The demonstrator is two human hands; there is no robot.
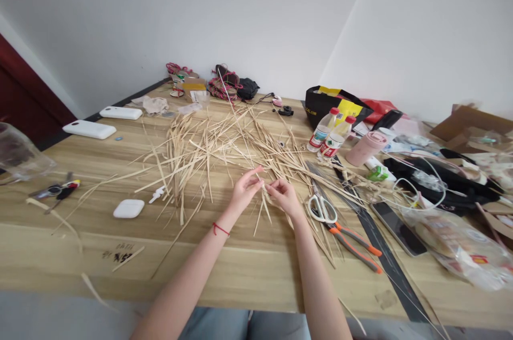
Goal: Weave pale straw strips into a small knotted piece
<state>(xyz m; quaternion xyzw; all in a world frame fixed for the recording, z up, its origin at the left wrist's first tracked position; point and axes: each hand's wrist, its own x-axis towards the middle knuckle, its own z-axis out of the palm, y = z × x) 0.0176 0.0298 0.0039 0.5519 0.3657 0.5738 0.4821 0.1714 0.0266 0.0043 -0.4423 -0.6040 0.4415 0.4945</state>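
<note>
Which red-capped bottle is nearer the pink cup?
The right bottle, sitting between the pink cup and its twin; the left bottle is farther from the cup.

one head view, forward and down across the table (256,276)

On the counter (248,286) we see two white oblong devices (90,129) at the middle left of the frame and a white earbud case (129,209) nearer the lower left. Right of centre we find two red-capped bottles (335,141) near a pink tumbler (366,148), a black and yellow bag (318,107) behind them. Towards the lower right we notice a dark phone (398,229).
</note>
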